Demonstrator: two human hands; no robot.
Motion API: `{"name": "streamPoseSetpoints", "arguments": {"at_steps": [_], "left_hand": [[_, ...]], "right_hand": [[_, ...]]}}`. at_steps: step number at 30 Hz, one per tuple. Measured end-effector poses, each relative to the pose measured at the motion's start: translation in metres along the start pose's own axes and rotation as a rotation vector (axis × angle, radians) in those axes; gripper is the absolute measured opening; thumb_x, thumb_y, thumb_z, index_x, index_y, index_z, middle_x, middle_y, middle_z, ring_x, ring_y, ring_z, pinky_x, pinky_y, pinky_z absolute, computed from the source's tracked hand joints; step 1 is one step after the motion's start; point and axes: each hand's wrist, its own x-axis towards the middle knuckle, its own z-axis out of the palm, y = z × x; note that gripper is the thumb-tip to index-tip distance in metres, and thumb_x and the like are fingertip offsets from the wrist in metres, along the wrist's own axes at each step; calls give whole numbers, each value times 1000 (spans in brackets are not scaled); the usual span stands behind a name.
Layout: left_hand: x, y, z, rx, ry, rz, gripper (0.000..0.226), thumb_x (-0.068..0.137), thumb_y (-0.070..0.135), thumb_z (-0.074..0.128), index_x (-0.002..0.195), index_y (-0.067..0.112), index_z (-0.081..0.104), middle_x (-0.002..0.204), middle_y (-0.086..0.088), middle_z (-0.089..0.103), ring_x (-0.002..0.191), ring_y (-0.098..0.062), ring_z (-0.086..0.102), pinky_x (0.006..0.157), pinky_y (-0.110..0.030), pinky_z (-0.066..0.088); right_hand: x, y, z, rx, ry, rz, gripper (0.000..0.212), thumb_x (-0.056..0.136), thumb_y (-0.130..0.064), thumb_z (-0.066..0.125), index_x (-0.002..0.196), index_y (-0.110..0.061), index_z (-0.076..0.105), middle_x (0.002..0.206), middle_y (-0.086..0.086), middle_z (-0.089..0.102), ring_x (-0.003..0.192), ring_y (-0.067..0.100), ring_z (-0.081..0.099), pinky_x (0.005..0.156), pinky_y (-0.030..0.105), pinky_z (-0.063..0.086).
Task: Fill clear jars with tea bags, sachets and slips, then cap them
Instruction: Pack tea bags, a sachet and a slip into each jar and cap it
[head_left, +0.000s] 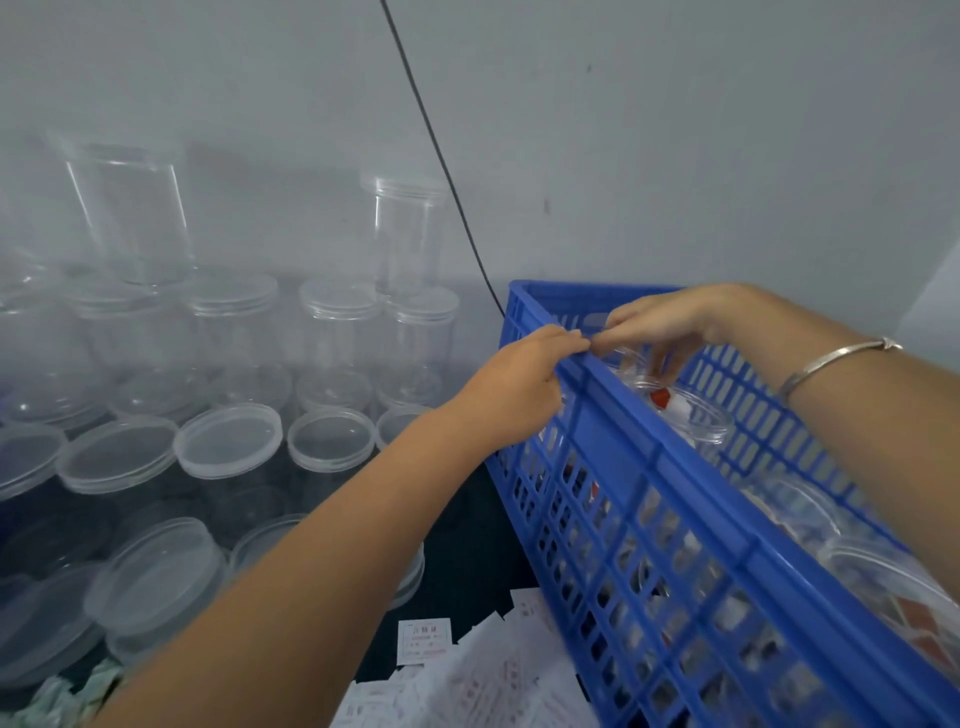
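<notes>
A blue slatted crate (649, 499) stands at the right and holds several filled, capped clear jars (883, 577). My left hand (524, 384) grips the crate's near rim, its fingers curled over the edge. My right hand (670, 322) reaches into the crate from above, and its thumb and fingers curl round the top of a clear jar (631, 370) near the far corner. Just beside it stands another jar with red and white contents (685, 410). White paper slips (423, 642) lie on the dark surface below my left forearm.
Empty clear jars (337, 343) are stacked in rows and tiers at the left against a grey wall, with several lying nearer me (228, 441). Pale green sachets (78, 691) show at the bottom left. A black cable (441, 156) hangs down the wall behind the crate.
</notes>
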Motion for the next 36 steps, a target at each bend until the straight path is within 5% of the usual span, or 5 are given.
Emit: {"name": "streamPoseSetpoints", "arguments": {"at_steps": [7, 18, 23, 29, 36], "left_hand": [[0, -1, 2, -4, 12, -7, 56, 94, -9, 33, 144, 16, 42, 152, 4, 35, 140, -13, 32, 95, -6, 21], [-2, -1, 2, -26, 10, -7, 58, 93, -9, 33, 144, 16, 41, 152, 6, 34, 138, -13, 34, 105, -21, 31], [-2, -4, 4, -22, 18, -5, 59, 93, -9, 33, 145, 19, 40, 154, 8, 31, 140, -11, 31, 103, -18, 30], [-2, -6, 6, -22, 18, 0, 60, 93, -9, 33, 146, 19, 38, 157, 7, 27, 144, -10, 24, 108, -19, 27], [-4, -6, 6, -56, 0, -7, 63, 93, -11, 32, 149, 19, 33, 159, 6, 22, 147, -7, 13, 114, -20, 17]], "right_hand": [[5, 4, 4, 18, -47, 14, 64, 87, -59, 64, 137, -21, 50, 143, 3, 46, 96, 25, 65, 68, 29, 55], [26, 14, 17, -30, 117, 4, 37, 98, 6, 45, 122, -21, 48, 94, 15, 55, 61, 23, 49, 53, 33, 47], [28, 15, 30, -37, -25, 55, 48, 100, -5, 54, 144, -25, 45, 143, 13, 51, 132, 37, 51, 108, 50, 46], [26, 20, 36, 71, -101, 169, 30, 104, -29, 48, 112, -7, 66, 112, 13, 70, 94, 27, 66, 84, 38, 54], [26, 14, 38, 7, -98, 224, 45, 102, -45, 46, 130, -12, 58, 132, 10, 60, 121, 32, 58, 111, 51, 41]]}}
